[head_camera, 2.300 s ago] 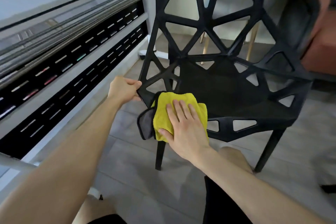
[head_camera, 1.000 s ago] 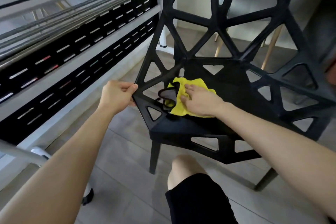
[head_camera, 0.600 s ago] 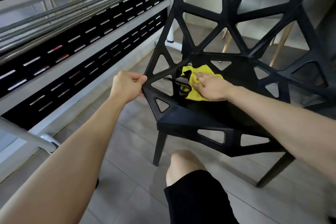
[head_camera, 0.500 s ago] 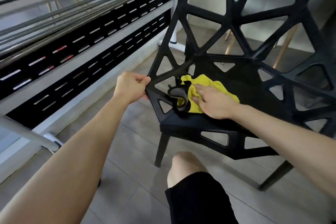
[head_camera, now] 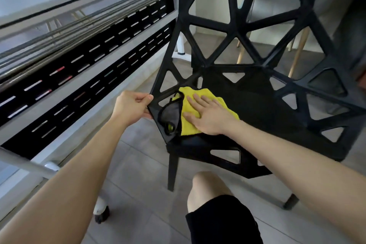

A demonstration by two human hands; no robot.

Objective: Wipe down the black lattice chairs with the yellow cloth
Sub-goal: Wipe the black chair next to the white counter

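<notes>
From the head view, a black lattice chair (head_camera: pixel 257 105) stands on a grey tiled floor (head_camera: pixel 138 164), its open triangular backrest rising to the top of the frame and its seat facing the person. The yellow cloth (head_camera: pixel 189 128) lies on the front left part of the seat, close to the left side panel. Its left edge is turned up, showing a grey underside with a dark hem against the inside of that panel. The right hand (head_camera: pixel 210 117) rests flat on the cloth, palm down. Its fingers (head_camera: pixel 198 100) are straight and slightly spread, pointing toward the back left of the seat and pressing the cloth onto the chair. The left hand (head_camera: pixel 131 108) grips the outer corner of the chair's left side panel, with the thumb on top and the curled fingers wrapped underneath the edge. To the left of the chair runs a white frame with black slotted panels (head_camera: pixel 83 77) and metal rails above them, and a small caster wheel (head_camera: pixel 102 213) sits on the floor at its base. The person's bare knee (head_camera: pixel 206 182) and black shorts (head_camera: pixel 221 222) show just below the seat's front edge. Pale wooden legs (head_camera: pixel 299 51) of another chair are visible through the backrest lattice.
</notes>
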